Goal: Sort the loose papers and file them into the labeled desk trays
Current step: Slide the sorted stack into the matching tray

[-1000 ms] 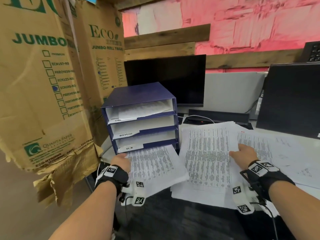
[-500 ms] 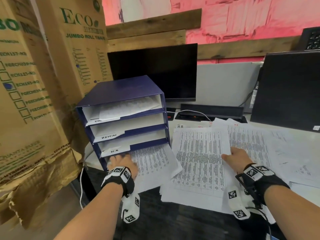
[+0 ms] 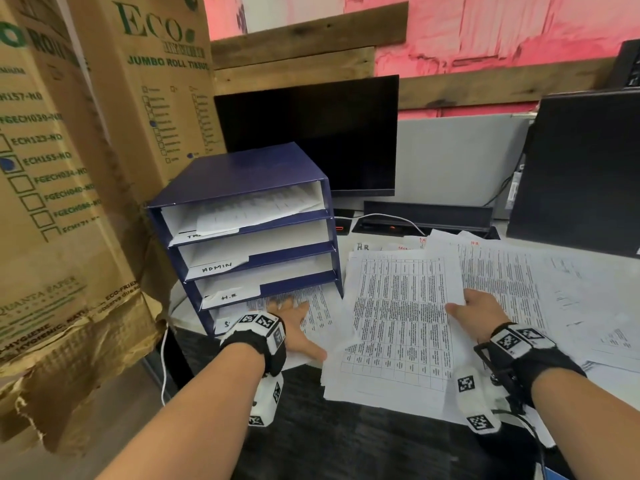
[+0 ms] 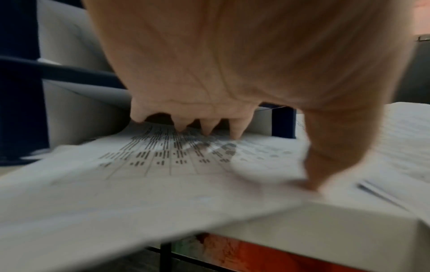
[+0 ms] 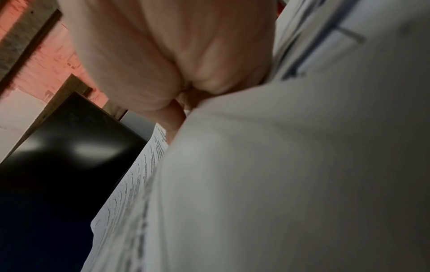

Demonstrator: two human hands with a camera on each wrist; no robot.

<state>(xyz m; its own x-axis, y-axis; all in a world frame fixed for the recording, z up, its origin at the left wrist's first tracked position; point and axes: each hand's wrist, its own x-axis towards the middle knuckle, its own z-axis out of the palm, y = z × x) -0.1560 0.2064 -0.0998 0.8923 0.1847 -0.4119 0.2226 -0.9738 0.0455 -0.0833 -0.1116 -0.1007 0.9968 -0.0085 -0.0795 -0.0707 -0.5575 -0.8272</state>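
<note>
Left hand [image 3: 292,322]: flat, fingers straight and spread, pressing down on a printed sheet [image 3: 320,306] that is partly inside the bottom tray [image 3: 225,323] of the blue tray unit [image 3: 242,174]; the left wrist view shows the fingertips [image 4: 237,135] on the sheet at the tray mouth.
Change, left side: a second ago this hand held the sheet by its near edge in front of the unit; now it lies on top and further forward, and more of the sheet is under the H.R shelf. Judged: this sheet is close to filed, needing one more push.
Right hand [image 3: 479,313]: thumb on top and fingers beneath, pinching the right edge of a table-printed page [image 3: 401,317] and raising it off the pile.
Change, right side: earlier that hand rested on the pile; now the page curls up clear of it. Judged: the next paper is already picked.
Loose papers [image 3: 519,282]: spread over the table [image 3: 606,268], several marked in red or black at the top.
Trays: top tray holds a sheet [image 3: 256,211]; ADMIN label [image 3: 217,267] and H.R label [image 3: 229,296] readable; bottom label mostly hidden by the wrist.
Beyond: dark monitor [image 3: 311,133], cardboard boxes [image 3: 69,168] at left.
</note>
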